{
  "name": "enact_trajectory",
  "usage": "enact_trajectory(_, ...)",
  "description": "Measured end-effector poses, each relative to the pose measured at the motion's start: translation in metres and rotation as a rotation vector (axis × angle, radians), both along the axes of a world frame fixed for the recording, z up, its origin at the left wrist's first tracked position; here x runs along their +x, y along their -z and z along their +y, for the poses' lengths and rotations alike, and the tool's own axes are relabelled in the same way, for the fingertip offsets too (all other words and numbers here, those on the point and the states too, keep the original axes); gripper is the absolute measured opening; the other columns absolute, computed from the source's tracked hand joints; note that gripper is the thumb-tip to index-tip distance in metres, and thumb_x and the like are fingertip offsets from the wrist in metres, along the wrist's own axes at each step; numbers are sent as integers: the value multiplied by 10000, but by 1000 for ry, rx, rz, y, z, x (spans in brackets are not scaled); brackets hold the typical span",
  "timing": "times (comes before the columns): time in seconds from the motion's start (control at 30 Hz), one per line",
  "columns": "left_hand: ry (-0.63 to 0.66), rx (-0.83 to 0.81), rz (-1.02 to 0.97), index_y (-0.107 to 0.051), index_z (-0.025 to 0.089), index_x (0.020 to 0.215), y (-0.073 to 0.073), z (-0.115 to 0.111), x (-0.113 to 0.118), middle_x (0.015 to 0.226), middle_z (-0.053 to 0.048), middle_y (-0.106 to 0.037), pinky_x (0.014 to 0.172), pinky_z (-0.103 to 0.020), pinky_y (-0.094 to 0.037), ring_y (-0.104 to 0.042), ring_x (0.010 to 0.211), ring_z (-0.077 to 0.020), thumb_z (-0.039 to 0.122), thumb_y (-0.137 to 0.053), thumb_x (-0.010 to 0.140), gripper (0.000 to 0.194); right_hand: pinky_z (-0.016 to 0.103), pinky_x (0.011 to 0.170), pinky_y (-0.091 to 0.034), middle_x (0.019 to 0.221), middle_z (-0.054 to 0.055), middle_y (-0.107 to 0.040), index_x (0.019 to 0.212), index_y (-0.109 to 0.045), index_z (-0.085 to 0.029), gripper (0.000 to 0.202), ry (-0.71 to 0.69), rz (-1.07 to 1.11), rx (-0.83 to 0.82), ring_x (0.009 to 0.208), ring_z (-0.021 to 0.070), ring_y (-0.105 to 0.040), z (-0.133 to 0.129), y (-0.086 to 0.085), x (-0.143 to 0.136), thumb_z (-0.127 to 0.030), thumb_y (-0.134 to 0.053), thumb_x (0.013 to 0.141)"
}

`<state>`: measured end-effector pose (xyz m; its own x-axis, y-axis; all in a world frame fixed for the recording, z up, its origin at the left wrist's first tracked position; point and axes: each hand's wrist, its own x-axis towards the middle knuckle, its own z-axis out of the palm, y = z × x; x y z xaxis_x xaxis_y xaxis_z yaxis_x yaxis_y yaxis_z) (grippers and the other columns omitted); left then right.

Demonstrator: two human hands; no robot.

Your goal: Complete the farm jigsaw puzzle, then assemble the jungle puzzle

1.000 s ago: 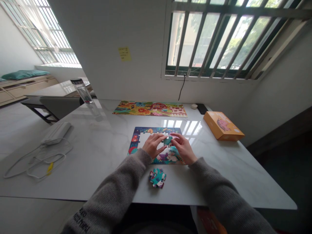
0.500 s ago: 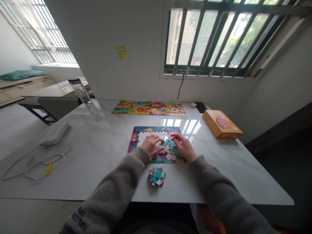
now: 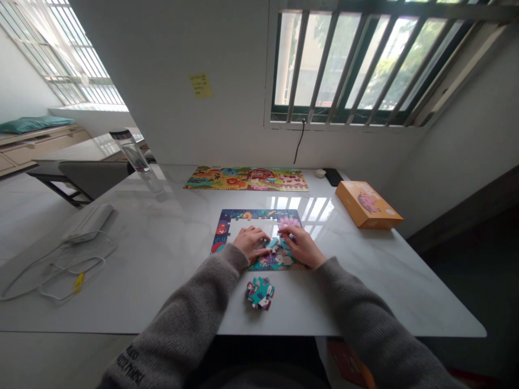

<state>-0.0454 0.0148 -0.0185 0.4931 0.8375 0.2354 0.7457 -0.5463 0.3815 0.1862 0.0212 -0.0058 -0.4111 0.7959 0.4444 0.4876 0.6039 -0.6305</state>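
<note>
A partly assembled jigsaw puzzle [image 3: 222, 228] with a dark blue illustrated border lies on the table in front of me. My left hand [image 3: 251, 243] rests over its middle, with thumb and index finger at the edges of a loose teal puzzle piece [image 3: 273, 245] that sits slightly tilted. My right hand [image 3: 300, 246] hovers over the right side, fingers bent and a little apart, its fingertips close to that piece. Nothing shows in its grasp. Nearer to me, a small pile of puzzle pieces [image 3: 260, 293] lies between my forearms.
Behind the puzzle lies a long farm-animal picture puzzle [image 3: 247, 179]. An orange box [image 3: 368, 205] and a black phone [image 3: 333, 177] are at the right. A clear bottle [image 3: 133, 154], a white power adapter [image 3: 87, 222] and its looped cable [image 3: 73, 267] are at the left.
My right hand has moved slightly left, closer to my left hand. The teal piece between my hands has tilted and shifted. The view has drifted a little.
</note>
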Motion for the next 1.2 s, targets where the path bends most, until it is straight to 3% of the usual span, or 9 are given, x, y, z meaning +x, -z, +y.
enact_trajectory(0.23, 62, 139, -117, -685, 257, 1068, 0, 0, -2, 1152, -24, -728, 912, -381, -371, -605, 1026, -228, 450, -722, 868, 281, 345, 804, -479, 930, 60, -694, 1069, -667, -208, 207, 4, 47, -34, 892, 206, -624, -1, -3, -1, -251, -506, 947)
enact_trajectory(0.37, 93, 202, -177, -679, 250, 1085, -2, -1, -1, 1184, -38, -725, 919, -385, -397, -619, 1032, -229, 413, -693, 899, 248, 301, 670, -455, 866, 36, -681, 1079, -654, -203, 233, -28, 106, -193, 754, 170, -597, 0, -1, -3, -333, -513, 946)
enact_trajectory(0.53, 61, 298, -249, -654, 235, 1149, -9, -5, 1, 1303, -80, -650, 971, -400, -429, -590, 1170, -244, 300, -597, 957, 210, 289, 634, -474, 750, 1, -648, 823, -586, -201, 278, -74, 340, -407, 680, 152, -589, 1, 2, -6, -467, -670, 829)
enact_trajectory(0.67, 0, 305, -320, -653, 224, 1135, -13, -8, 2, 1159, -88, -674, 964, -394, -450, -613, 1113, -230, 255, -492, 990, 219, 288, 607, -489, 669, -15, -624, 732, -545, -208, 400, -37, 433, -494, 640, 151, -593, 0, 0, -8, -549, -755, 737)
enact_trajectory(0.83, 74, 294, -254, -616, 210, 1207, -12, -9, 5, 1205, -98, -643, 973, -408, -444, -584, 1145, -271, 387, -705, 860, 400, 278, 599, -472, 661, -17, -614, 723, -546, -202, 404, -22, 465, -511, 626, 144, -588, -4, -2, -12, -535, -775, 725)
enact_trajectory(0.97, 71, 279, -237, -623, 217, 1161, -12, -9, 4, 1203, -79, -660, 970, -394, -435, -583, 1132, -258, 351, -686, 881, 316, 273, 604, -466, 688, -21, -606, 766, -548, -202, 320, -63, 447, -499, 638, 141, -582, -5, -5, -11, -464, -731, 779)
enact_trajectory(1.2, 80, 201, -200, -640, 229, 1118, -10, -7, 3, 1204, -74, -667, 968, -411, -425, -582, 1102, -263, 372, -697, 878, 286, 286, 615, -478, 780, 14, -646, 950, -619, -200, 160, 64, 173, -229, 668, 151, -582, 0, -9, 8, -333, -534, 924)
